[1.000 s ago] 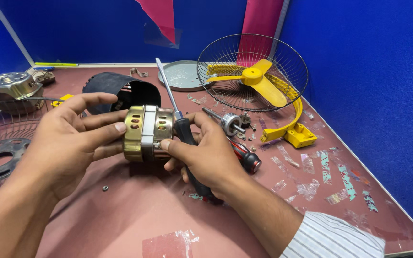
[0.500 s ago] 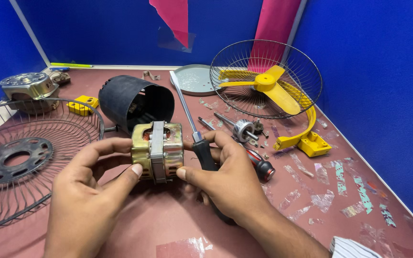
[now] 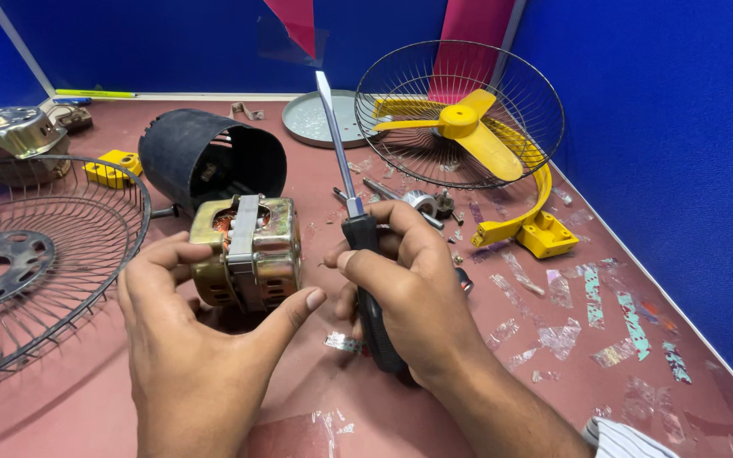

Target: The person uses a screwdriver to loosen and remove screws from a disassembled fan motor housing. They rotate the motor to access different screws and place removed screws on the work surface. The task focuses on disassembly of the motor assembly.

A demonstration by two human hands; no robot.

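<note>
Spreading across the maroon table (image 3: 485, 399) are fan parts. At the far right a wire fan guard (image 3: 460, 114) leans with a yellow blade (image 3: 460, 127) inside it and a yellow bracket (image 3: 545, 229) at its foot; a second wire guard (image 3: 36, 254) lies at the left edge. Between them, a black cylindrical housing (image 3: 209, 161) lies on its side just behind the brass-coloured fan motor (image 3: 248, 250), which stands on the table near the middle.

The left hand (image 3: 188, 348) cups the motor, thumb against its right face and fingers curled round the left side. The right hand (image 3: 409, 297) is closed around the black handle of a flathead screwdriver (image 3: 349, 203), whose blade points up and away, clear of the motor.

Working on the motor well would seem to call for a firm steadying grip and the blade seated squarely before turning.

The motor's underside and far face are hidden. The small metal pieces behind the right hand are hard to identify. The left guard is cut off by the frame.
</note>
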